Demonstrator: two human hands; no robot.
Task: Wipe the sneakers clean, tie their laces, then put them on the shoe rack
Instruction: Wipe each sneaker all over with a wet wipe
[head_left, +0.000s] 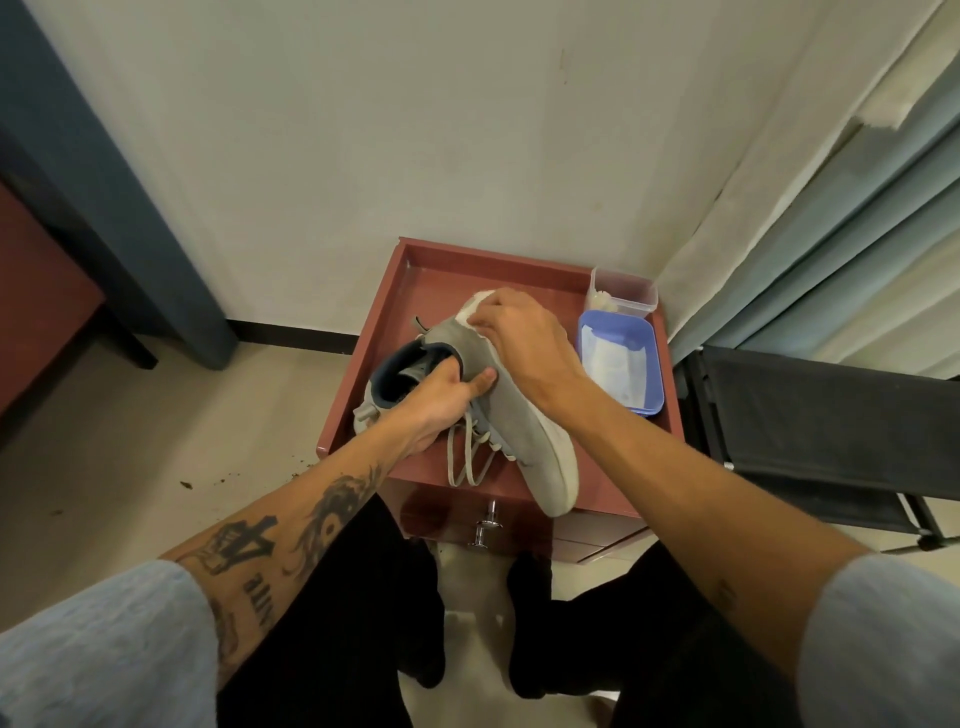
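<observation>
Left grip clasps sneaker collar; right grip pinches wipe; over red nightstand, beside curtain.

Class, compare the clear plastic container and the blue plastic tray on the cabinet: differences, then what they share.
The clear container is see-through; the blue tray is opaque. The clear container stands taller; the blue tray is shallow. The clear container sits farther back, the blue tray nearer, holding a white sheet. Both are rounded rectangles on the cabinet top.

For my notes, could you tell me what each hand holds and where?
Left hand grips the sneaker by its collar; right hand pinches a cloth against its sole.
</observation>
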